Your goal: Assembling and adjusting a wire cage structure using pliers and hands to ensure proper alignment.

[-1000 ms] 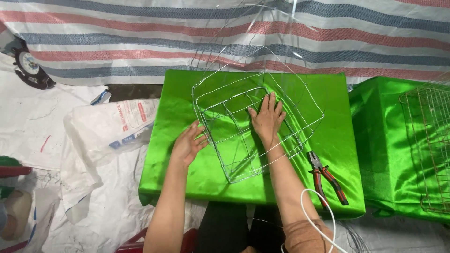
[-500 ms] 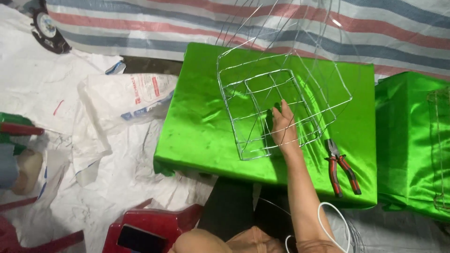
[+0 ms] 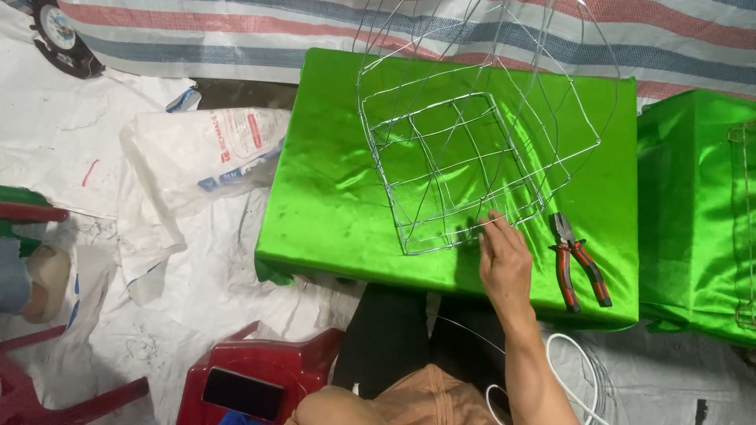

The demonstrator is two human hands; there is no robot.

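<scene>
Right hand touching wire frame, green fabric

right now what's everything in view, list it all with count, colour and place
wire frame: one, silver, standing on the green-covered block
green-covered block: one, shiny green, centre
second green block: one, green, right edge, a wire piece on it
pliers: one, red and black handles, on the block right of the frame
plastic sack: one, white, printed, on the floor left
striped tarp: one, red, blue and white, along the top
red stool: one, bottom, a dark phone on it
white cable: one, bottom right
wheel: one, black, top left
right hand: fingertips at the frame's near edge, grip open
left hand: out of view
</scene>
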